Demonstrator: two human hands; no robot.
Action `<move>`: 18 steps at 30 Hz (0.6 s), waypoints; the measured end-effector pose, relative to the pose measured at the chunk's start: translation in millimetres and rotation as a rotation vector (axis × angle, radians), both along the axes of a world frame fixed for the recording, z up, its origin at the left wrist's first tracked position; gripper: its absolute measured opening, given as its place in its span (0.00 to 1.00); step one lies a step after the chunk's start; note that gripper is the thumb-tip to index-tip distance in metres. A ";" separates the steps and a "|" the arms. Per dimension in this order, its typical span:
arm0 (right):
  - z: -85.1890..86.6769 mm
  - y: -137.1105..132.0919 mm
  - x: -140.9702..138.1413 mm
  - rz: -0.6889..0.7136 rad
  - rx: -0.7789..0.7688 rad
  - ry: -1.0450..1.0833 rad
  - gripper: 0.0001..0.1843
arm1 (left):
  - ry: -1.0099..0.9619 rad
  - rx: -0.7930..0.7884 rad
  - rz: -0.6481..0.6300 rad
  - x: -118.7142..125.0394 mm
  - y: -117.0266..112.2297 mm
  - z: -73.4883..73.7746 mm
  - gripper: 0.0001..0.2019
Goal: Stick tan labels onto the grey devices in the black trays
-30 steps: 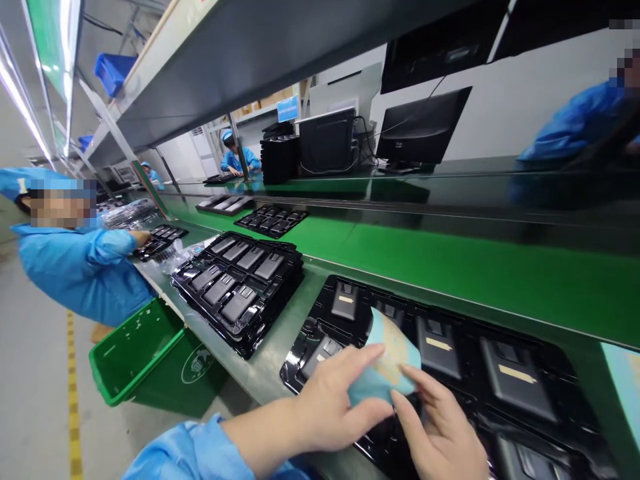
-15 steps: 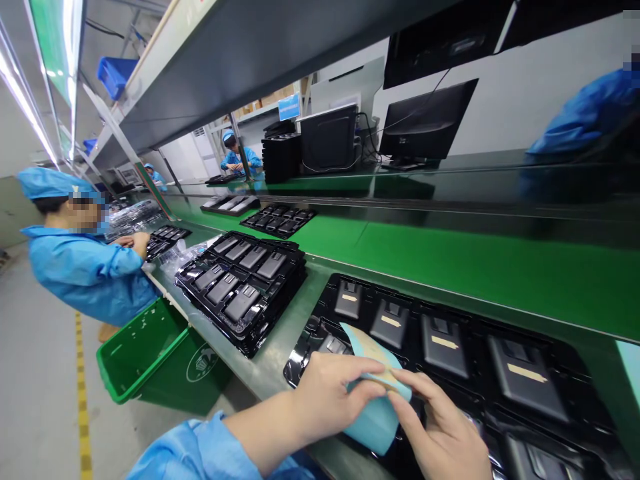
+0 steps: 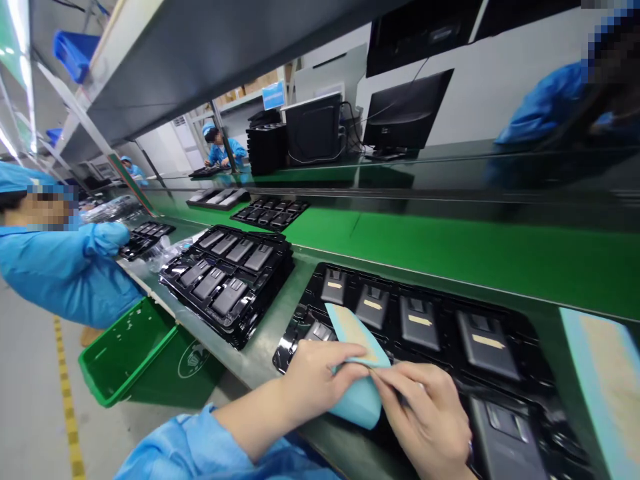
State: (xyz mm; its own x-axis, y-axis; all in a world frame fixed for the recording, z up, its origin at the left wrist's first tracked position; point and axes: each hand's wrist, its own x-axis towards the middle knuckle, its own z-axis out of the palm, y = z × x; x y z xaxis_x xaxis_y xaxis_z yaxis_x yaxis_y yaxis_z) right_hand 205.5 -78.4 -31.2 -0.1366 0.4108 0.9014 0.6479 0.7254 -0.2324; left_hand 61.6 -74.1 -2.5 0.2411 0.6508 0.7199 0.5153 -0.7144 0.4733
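A light-blue backing sheet with beige stickers [image 3: 357, 403] is bent over in front of me, above the near side of a black plastic tray [image 3: 453, 293]. My left hand [image 3: 317, 377] grips it between thumb and fingers. At the bent edge, my right hand [image 3: 430, 413] has its fingertips pinched together against the sheet; whether a loose sticker is between them is hidden. Around my hands, dark grey battery-like blocks [image 3: 419, 333] sit in the tray's pockets. Those in the far row each bear a beige strip [image 3: 487, 341]. A nearer block [image 3: 505, 437] shows no strip.
Stacked black trays of grey blocks [image 3: 240, 320] stand to the left. Beyond is a green belt [image 3: 425, 260] with another black tray [image 3: 270, 212]. A second sticker sheet [image 3: 607, 393] lies at right. A green bin [image 3: 150, 360] and a blue-clad co-worker [image 3: 65, 267] are left.
The view has swung right, bringing more of the second sticker sheet in. My right fingers have closed tighter at the sheet's bent edge. My left hand keeps its hold.
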 end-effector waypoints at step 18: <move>-4.1 -40.5 128.9 -0.273 -1.374 0.309 0.18 | 0.686 -0.828 0.471 -78.5 83.2 11.6 0.27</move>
State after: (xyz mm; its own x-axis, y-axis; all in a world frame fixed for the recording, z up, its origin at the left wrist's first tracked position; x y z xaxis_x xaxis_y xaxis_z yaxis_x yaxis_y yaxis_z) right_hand 334.4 -118.9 -35.3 0.2119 0.9458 -0.2460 0.5228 -0.3224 -0.7891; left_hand -16.9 9.1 9.2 0.0243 0.9880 -0.1526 0.9744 0.0107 0.2245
